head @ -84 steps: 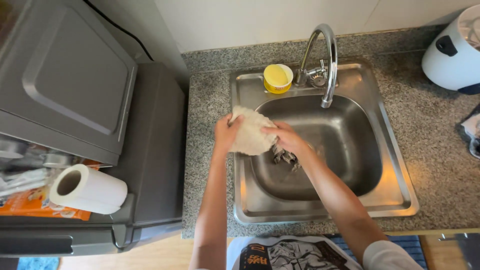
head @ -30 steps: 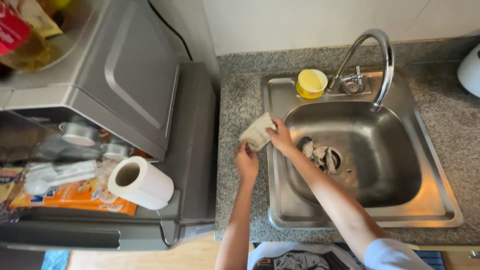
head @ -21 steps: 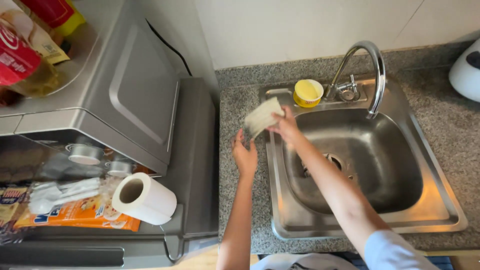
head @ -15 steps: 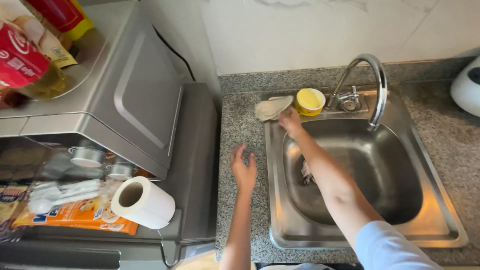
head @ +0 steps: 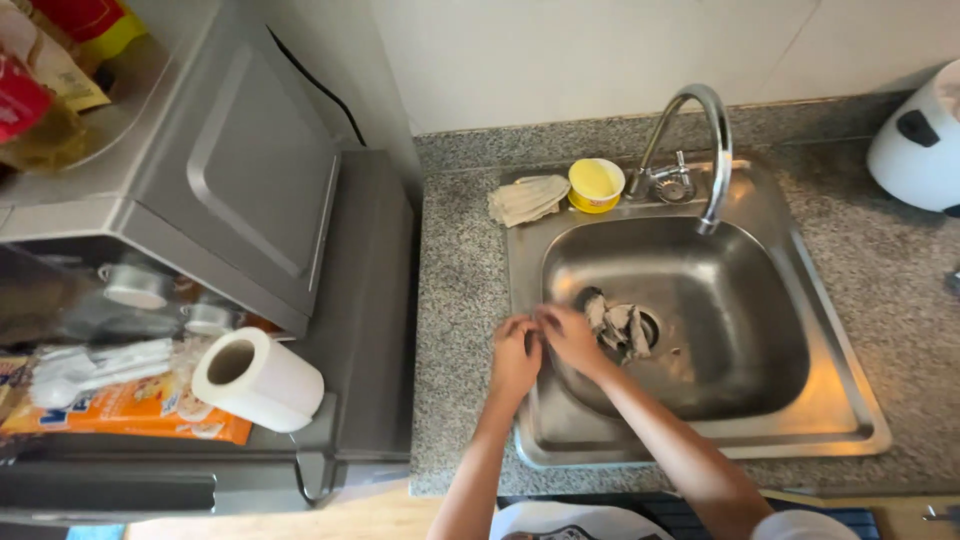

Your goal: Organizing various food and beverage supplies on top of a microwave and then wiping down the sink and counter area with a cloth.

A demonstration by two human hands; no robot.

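Both hands meet at the front-left rim of the stainless steel sink [head: 840,400]: the left hand [head: 515,358] and right hand [head: 568,335] touch fingertips. Whether they pinch anything I cannot tell. Nearest lies a wet grey rag [head: 620,325] bunched over the drain, probably limp, heavy and slippery; gather it by a fold. The speckled granite surface [head: 455,330] is cramped.

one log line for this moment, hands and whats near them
left hand: empty, at sink front-left rim | right hand: empty, touching left, inside basin | cloth: back-left sink corner beside yellow cup
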